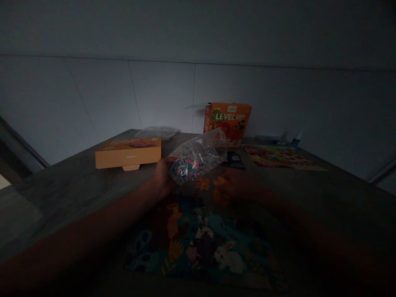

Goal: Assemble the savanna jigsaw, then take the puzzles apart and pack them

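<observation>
My left hand (pixel 164 177) is closed on a clear plastic bag (pixel 201 154), which is tilted with its mouth up to the right. Colourful puzzle pieces (pixel 185 168) lie bunched in the bag's lower end. To the right of it, my right hand (pixel 234 184) is closed and blurred, its fingertips at an orange puzzle piece (pixel 221 181). Another orange piece (pixel 202 183) rests on the table between the two hands. Nearest me lies a picture sheet (pixel 198 251) with rabbits and plants on a dark teal ground.
An orange box (pixel 128 156) lies at the left, with crumpled clear plastic (pixel 156 132) behind it. At the back stands an open "LEVEL UP!" box (pixel 229 123). A dark card (pixel 235 160) and a colourful picture sheet (pixel 281 157) lie to the right, near a small blue item (pixel 295 142).
</observation>
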A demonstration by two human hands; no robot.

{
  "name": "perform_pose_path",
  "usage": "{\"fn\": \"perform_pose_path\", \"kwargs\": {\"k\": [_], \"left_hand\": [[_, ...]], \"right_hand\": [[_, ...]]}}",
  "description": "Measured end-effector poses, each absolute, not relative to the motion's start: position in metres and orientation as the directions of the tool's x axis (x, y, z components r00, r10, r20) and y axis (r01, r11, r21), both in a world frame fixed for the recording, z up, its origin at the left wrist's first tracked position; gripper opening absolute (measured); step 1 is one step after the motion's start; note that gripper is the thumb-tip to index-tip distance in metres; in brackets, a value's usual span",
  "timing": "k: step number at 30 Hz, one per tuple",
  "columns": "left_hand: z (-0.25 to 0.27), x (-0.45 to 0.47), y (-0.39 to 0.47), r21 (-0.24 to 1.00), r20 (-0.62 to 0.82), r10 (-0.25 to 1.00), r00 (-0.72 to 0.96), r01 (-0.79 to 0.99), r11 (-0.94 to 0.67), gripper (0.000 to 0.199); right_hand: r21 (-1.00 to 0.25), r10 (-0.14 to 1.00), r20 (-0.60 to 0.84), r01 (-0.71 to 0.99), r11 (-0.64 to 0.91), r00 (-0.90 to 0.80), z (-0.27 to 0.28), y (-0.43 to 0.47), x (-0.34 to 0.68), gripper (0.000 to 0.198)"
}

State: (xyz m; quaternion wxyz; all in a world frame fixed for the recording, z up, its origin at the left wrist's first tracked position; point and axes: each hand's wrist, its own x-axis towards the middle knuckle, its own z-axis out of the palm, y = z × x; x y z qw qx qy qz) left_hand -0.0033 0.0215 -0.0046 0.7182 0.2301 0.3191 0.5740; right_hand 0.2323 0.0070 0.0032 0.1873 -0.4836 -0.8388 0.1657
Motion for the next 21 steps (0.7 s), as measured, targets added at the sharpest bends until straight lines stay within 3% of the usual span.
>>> {"fn": "perform_pose_path", "kwargs": {"k": [5, 7, 14, 19, 21], "left_hand": [[-0.006, -0.002, 0.022, 0.702, -0.186, 0.970, 0.159, -0.669, 0.244, 0.020], [-0.005, -0.002, 0.021, 0.706, -0.201, 0.963, 0.182, -0.654, 0.271, 0.022], [0.003, 0.002, 0.012, 0.720, -0.265, 0.915, 0.304, -0.568, 0.398, 0.024], [-0.001, 0.007, 0.009, 0.714, -0.220, 0.878, 0.424, -0.544, 0.441, 0.028], [-0.002, 0.008, 0.009, 0.711, -0.205, 0.874, 0.441, -0.546, 0.443, 0.030]], "right_hand": [[-0.306, 0.911, -0.129, 0.890, 0.339, -0.391, 0.008, -0.009, 0.245, 0.036], [-0.294, 0.907, -0.189, 0.903, 0.314, -0.377, 0.008, -0.012, 0.244, 0.036], [-0.303, 0.913, -0.212, 0.911, 0.279, -0.349, 0.007, -0.008, 0.239, 0.039], [-0.391, 0.882, -0.204, 0.861, 0.325, -0.426, 0.010, -0.017, 0.235, 0.017], [-0.416, 0.866, -0.191, 0.837, 0.354, -0.461, 0.011, -0.021, 0.234, 0.018]]}}
